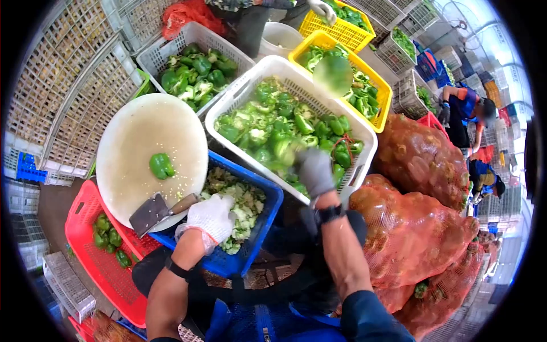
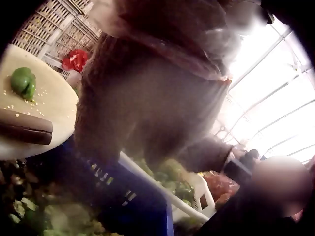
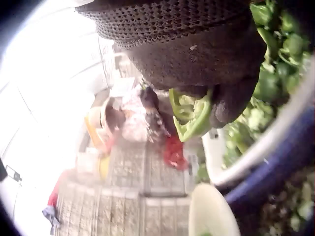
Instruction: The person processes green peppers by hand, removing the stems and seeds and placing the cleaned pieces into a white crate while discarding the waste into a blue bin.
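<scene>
In a white glove, the left hand (image 1: 209, 219) hangs over a blue basket (image 1: 272, 199) of pale green scraps, beside the handle of a cleaver (image 1: 149, 214) on the round board (image 1: 122, 128). Its fingers look loosely bent and nothing shows in them; the left wrist view has this hand (image 2: 152, 103) dark and blurred. A whole green pepper (image 1: 162, 166) sits on the board among seeds. The grey-gloved right hand (image 1: 315, 174), blurred, is over the white crate (image 1: 367, 154) of cut peppers. In the right wrist view that hand (image 3: 197, 54) pinches a cut pepper piece (image 3: 201, 118).
A red basket (image 1: 85, 228) with several peppers stands at left. Behind are a grey crate (image 1: 231, 48) and yellow crates (image 1: 383, 94) of peppers, with a white bucket (image 1: 279, 39). Large red mesh sacks (image 1: 404, 233) fill the right side. Other people (image 1: 470, 111) are nearby.
</scene>
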Motion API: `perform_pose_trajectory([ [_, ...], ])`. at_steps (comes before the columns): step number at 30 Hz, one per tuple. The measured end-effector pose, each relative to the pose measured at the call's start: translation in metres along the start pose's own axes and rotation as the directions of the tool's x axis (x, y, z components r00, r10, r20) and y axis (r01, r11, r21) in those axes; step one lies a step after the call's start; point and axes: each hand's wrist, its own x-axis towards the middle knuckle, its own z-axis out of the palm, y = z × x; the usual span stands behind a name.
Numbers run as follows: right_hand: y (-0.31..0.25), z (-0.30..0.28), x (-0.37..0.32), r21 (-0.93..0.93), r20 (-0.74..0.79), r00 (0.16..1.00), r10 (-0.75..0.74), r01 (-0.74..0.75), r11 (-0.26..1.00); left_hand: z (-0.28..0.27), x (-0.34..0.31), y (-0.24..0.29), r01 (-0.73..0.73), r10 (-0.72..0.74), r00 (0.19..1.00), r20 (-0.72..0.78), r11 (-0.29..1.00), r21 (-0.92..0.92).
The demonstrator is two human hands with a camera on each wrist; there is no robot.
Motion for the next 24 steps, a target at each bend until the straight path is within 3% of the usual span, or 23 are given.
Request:
perform_pose_trajectory([
  [1,0.032,-0.001,0.015,0.222,-0.256,0.966,0.044,0.014,0.975,0.002,0.0,-0.001,-0.009,0.008,1.0,0.007,1.0,0.008],
  [2,0.05,-0.024,0.031,0.222,-0.217,0.963,0.161,-0.112,0.969,0.003,-0.001,-0.003,-0.014,0.014,1.0,0.012,1.0,0.018],
  [4,0.076,-0.02,0.05,0.584,-0.128,0.957,0.259,-0.138,0.8,0.003,-0.002,-0.003,-0.034,0.033,0.999,0.016,0.998,0.047],
  [5,0.087,-0.013,0.057,0.733,-0.073,0.953,0.294,-0.149,0.664,0.002,-0.001,-0.003,-0.04,0.039,0.999,0.022,0.997,0.063],
  [7,0.08,0.015,0.061,0.941,0.184,0.889,0.419,-0.283,0.188,0.002,0.001,-0.002,-0.065,0.065,0.998,0.005,0.995,0.079],
  [8,0.061,0.013,0.053,0.768,0.162,0.95,0.267,-0.291,0.571,0.001,0.002,0.001,-0.063,0.063,0.998,0.007,0.995,0.076],
  [9,0.043,0.017,0.049,0.571,0.214,0.971,0.108,-0.214,0.792,-0.002,0.002,0.005,-0.06,0.059,0.998,0.01,0.995,0.075],
  [10,0.024,0.016,0.044,0.447,0.383,0.922,-0.057,-0.131,0.885,-0.004,0.003,0.007,-0.057,0.057,0.998,0.014,0.995,0.076],
  [11,0.013,0.044,0.035,0.442,0.334,0.918,-0.212,0.046,0.896,-0.004,0.003,0.005,-0.057,0.055,0.998,0.034,0.995,0.077],
  [12,-0.006,0.045,0.041,0.347,0.586,0.782,-0.21,-0.008,0.938,-0.003,0.003,0.003,-0.058,0.055,0.997,0.045,0.995,0.076],
  [13,-0.013,0.072,0.045,0.304,0.641,0.742,-0.198,-0.008,0.953,-0.001,0.004,0.001,-0.064,0.06,0.997,0.049,0.995,0.074],
  [14,-0.013,0.088,0.044,0.37,0.57,0.787,-0.236,0.01,0.929,0.004,0.004,-0.006,-0.092,0.088,0.995,0.05,0.992,0.085],
  [15,-0.013,0.099,0.045,0.4,0.55,0.812,-0.198,-0.049,0.915,0.002,0.005,-0.006,-0.086,0.081,0.995,0.056,0.992,0.094],
  [16,-0.016,0.092,0.048,0.313,0.602,0.788,-0.126,-0.087,0.946,0.0,0.005,-0.005,-0.078,0.071,0.995,0.066,0.992,0.104],
  [18,-0.015,0.132,0.048,0.257,0.55,0.827,-0.119,-0.032,0.966,0.001,0.008,-0.007,-0.058,0.052,0.997,0.062,0.992,0.109],
  [20,-0.022,0.121,0.046,0.252,0.558,0.828,-0.061,-0.099,0.963,0.002,0.006,-0.007,-0.061,0.056,0.997,0.061,0.993,0.097],
  [21,-0.022,0.112,0.045,0.243,0.6,0.799,0.046,-0.237,0.941,-0.001,0.006,-0.008,-0.067,0.061,0.995,0.073,0.994,0.086],
  [24,-0.016,0.095,0.039,0.2,0.514,0.807,0.291,-0.443,0.874,-0.005,0.003,-0.007,-0.097,0.093,0.995,0.046,0.989,0.108],
])
